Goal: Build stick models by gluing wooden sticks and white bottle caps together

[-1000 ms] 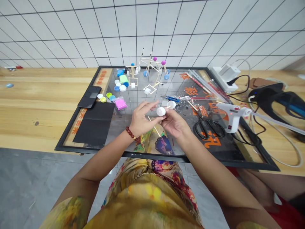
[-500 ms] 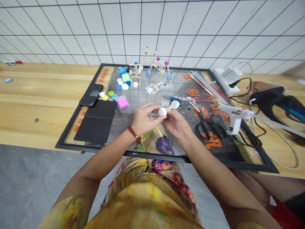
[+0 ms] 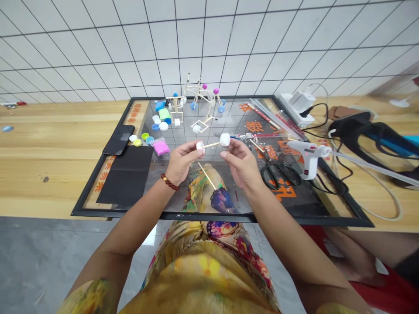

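A thin wooden stick (image 3: 211,145) carries a white round wheel-like piece at each end. My left hand (image 3: 182,162) is closed on the left white piece (image 3: 200,145), pinching it between thumb and fingers. My right hand (image 3: 241,162) is beside the right white piece (image 3: 224,139), its thumb apart from the fingers; whether a fingertip touches the piece is hard to see. Below them another wooden stick (image 3: 207,175) lies on the glass sheet (image 3: 163,192). Beyond the hands stand small stick models (image 3: 199,102) with white, blue and pink round parts.
To the left are a phone (image 3: 118,139), black card (image 3: 126,174), a pink clay packet (image 3: 161,147) and several coloured lids. On the right lie black-handled scissors (image 3: 281,172), a white glue gun (image 3: 309,157), clear glue sticks (image 3: 271,115) and a power strip (image 3: 296,109) with cables. Another person's leg shows lower right.
My hands have moved apart, exposing the stick between two white pieces. The right hand's thumb has parted from its fingers. The camera view has shifted slightly.
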Tool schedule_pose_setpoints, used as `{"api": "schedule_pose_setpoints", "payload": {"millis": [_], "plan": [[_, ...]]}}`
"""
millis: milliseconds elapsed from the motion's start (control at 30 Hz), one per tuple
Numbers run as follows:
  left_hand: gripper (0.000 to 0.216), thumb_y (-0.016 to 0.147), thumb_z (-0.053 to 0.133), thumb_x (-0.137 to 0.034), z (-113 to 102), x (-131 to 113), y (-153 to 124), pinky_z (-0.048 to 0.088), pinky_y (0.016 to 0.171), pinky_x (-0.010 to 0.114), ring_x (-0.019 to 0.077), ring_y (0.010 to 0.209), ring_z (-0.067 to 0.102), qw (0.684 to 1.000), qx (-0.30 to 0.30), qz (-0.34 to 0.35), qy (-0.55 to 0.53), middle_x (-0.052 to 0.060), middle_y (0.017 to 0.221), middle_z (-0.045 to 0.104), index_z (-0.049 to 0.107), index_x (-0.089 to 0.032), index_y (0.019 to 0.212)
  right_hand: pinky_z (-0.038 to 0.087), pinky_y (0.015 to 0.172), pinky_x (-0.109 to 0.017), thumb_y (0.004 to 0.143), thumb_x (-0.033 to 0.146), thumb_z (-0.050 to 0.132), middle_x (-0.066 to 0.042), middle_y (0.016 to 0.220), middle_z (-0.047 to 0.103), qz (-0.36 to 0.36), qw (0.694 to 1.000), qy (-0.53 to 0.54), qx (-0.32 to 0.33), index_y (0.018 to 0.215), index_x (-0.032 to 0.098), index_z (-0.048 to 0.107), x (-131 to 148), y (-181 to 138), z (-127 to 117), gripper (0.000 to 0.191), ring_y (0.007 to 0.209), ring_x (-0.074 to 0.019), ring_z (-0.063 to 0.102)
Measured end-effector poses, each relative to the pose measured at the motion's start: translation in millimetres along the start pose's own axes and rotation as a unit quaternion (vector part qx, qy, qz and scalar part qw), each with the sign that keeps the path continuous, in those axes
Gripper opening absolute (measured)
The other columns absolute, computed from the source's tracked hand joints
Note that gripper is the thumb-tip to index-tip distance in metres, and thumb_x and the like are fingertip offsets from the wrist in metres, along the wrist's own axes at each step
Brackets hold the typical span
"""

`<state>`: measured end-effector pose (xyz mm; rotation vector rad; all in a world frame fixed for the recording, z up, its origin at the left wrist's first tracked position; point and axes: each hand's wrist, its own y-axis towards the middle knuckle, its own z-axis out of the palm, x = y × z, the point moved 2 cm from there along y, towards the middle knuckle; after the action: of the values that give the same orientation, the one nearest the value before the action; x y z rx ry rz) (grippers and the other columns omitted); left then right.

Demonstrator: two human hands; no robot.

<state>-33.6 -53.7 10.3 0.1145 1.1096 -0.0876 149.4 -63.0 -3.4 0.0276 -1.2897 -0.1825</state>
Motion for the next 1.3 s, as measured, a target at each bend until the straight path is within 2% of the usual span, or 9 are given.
{"api": "schedule_pose_setpoints", "payload": {"millis": [67, 167, 333, 467, 700, 1000, 1100, 1300], "plan": [[0.034, 0.059, 0.09, -0.029, -0.7, -1.6, 0.1, 0.055, 0.08, 0.033, 0.0117, 0.071, 0.065, 1.0, 0.007, -0.021, -0.014, 0.001, 0.079, 0.073, 0.078, -0.02, 0.089, 0.049, 0.079, -0.033, 0.058, 0.037, 0.09, -0.002, 0.114, 0.068, -0.088, 0.993, -0.078, -0.019, 0.112, 0.029, 0.063, 6.3, 0.3, -6.6, 0.06, 0.091, -0.0167, 0.06], [0.033, 0.059, 0.089, -0.029, -2.1, -1.8, 0.7, 0.055, 0.078, 0.031, 0.0117, 0.07, 0.065, 0.999, 0.007, -0.042, -0.015, 0.002, 0.077, 0.072, 0.078, -0.018, 0.088, 0.048, 0.085, -0.037, 0.066, 0.037, 0.085, -0.004, 0.118, 0.067, -0.182, 0.965, -0.188, -0.017, 0.122, 0.03, 0.06, 14.5, -1.7, -11.9, 0.062, 0.096, -0.0197, 0.059], [0.035, 0.056, 0.09, -0.029, -3.7, -0.6, 2.8, 0.054, 0.073, 0.029, 0.0106, 0.067, 0.064, 0.999, -0.005, -0.05, -0.011, 0.002, 0.074, 0.071, 0.079, -0.016, 0.086, 0.048, 0.09, -0.042, 0.07, 0.035, 0.081, -0.004, 0.11, 0.066, -0.261, 0.926, -0.272, 0.004, 0.123, 0.029, 0.062, 23.3, -6.8, -9.2, 0.057, 0.094, -0.0219, 0.058], [0.033, 0.055, 0.091, -0.029, -4.2, -0.4, 3.3, 0.054, 0.072, 0.028, 0.0106, 0.068, 0.064, 0.999, -0.004, -0.033, 0.016, 0.001, 0.076, 0.072, 0.079, -0.018, 0.084, 0.049, 0.091, -0.043, 0.072, 0.036, 0.078, -0.006, 0.109, 0.065, -0.272, 0.919, -0.284, 0.008, 0.122, 0.028, 0.062, 25.4, -8.8, -4.1, 0.054, 0.099, -0.0235, 0.059], [0.039, 0.055, 0.091, -0.028, -7.4, 4.1, 3.8, 0.052, 0.073, 0.028, 0.0114, 0.073, 0.063, 0.996, 0.007, 0.041, 0.079, 0.0, 0.082, 0.072, 0.077, -0.022, 0.091, 0.05, 0.091, -0.043, 0.075, 0.037, 0.073, -0.007, 0.113, 0.066, -0.281, 0.908, -0.312, -0.014, 0.115, 0.027, 0.065, 26.0, -10.4, -3.5, 0.042, 0.105, -0.0252, 0.059], [0.036, 0.056, 0.09, -0.029, -4.4, 1.5, 1.4, 0.049, 0.071, 0.027, 0.0117, 0.074, 0.063, 0.994, 0.022, 0.053, 0.096, 0.0, 0.083, 0.073, 0.079, -0.022, 0.09, 0.047, 0.098, -0.047, 0.076, 0.034, 0.074, -0.007, 0.108, 0.066, -0.28, 0.897, -0.34, -0.033, 0.099, 0.026, 0.068, 25.3, -10.5, -4.1, 0.025, 0.107, -0.0265, 0.061], [0.036, 0.055, 0.091, -0.028, -5.3, 2.0, 2.5, 0.05, 0.072, 0.026, 0.0111, 0.073, 0.064, 0.997, 0.021, 0.028, 0.076, 0.0, 0.082, 0.074, 0.079, -0.022, 0.088, 0.047, 0.099, -0.046, 0.076, 0.031, 0.074, -0.006, 0.106, 0.065, -0.288, 0.898, -0.331, -0.02, 0.096, 0.027, 0.069, 28.5, -11.4, -3.6, 0.021, 0.105, -0.0249, 0.061], [0.033, 0.061, 0.087, -0.032, -8.2, 1.9, 3.5, 0.055, 0.082, 0.032, 0.0132, 0.074, 0.067, 0.996, 0.051, -0.077, -0.009, 0.003, 0.083, 0.073, 0.077, -0.018, 0.09, 0.046, 0.098, -0.046, 0.075, 0.028, 0.076, -0.005, 0.107, 0.068, -0.298, 0.909, -0.291, 0.021, 0.101, 0.028, 0.072, 32.8, -14.4, -2.2, 0.026, 0.104, -0.0246, 0.062]]}}
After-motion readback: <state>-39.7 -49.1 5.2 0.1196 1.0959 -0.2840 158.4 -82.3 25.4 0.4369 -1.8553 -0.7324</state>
